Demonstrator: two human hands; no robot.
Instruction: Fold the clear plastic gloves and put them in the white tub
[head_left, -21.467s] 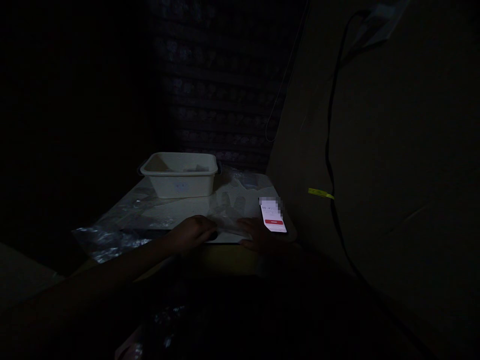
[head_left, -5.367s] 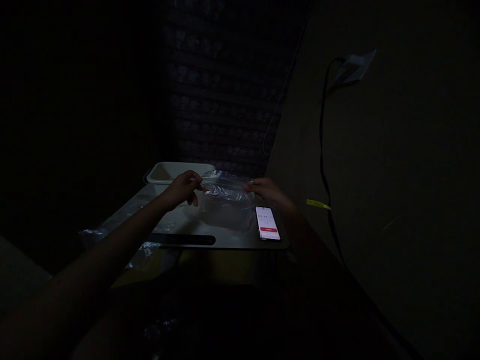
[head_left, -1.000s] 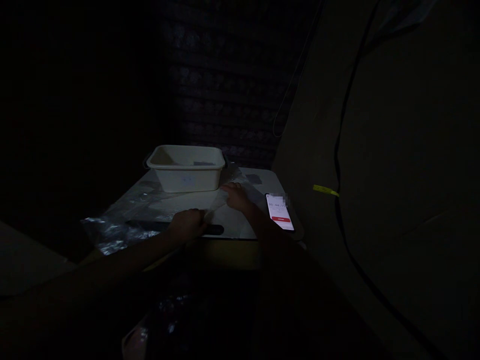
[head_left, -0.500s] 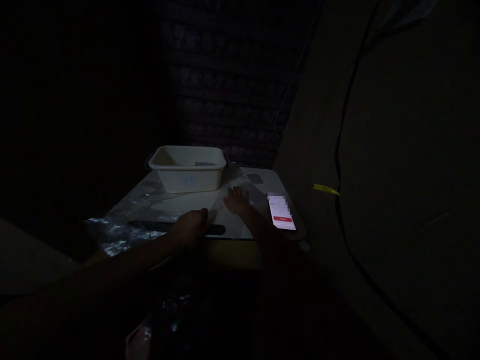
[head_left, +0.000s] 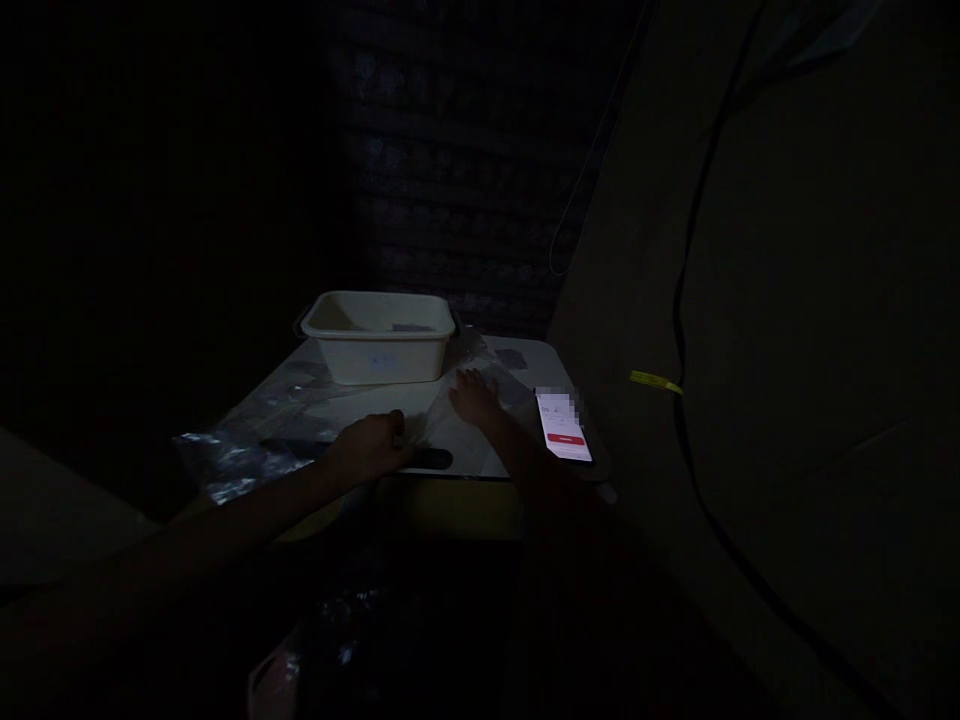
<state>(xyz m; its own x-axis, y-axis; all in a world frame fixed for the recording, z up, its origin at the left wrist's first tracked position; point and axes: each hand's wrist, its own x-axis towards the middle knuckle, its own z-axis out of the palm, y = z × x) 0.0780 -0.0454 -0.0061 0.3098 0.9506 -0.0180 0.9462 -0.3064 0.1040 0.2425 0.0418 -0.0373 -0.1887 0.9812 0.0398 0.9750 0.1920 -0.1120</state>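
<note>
A thin clear plastic sheet (head_left: 442,425) lies over the white tabletop (head_left: 345,407). My left hand (head_left: 367,447) is closed, thumb against fingers, and appears to pinch the near edge of this plastic. Beneath that hand a long dark flat bar (head_left: 432,458) lies along the front of the table, partly covered by the hand and by film. Palm down, my right hand (head_left: 475,398) rests flat on the plastic with its fingers spread. Crumpled clear film (head_left: 232,470) hangs over the left front edge.
A cream plastic tub (head_left: 382,362) with side handles stands at the back of the table, something greyish inside. At the right edge lies a lit phone (head_left: 564,425). A dark cable with a yellow tag (head_left: 654,380) runs down the right-hand wall. The surroundings are very dark.
My left hand has shifted slightly left and toward me. The right hand stays almost where it was, flat on the plastic.
</note>
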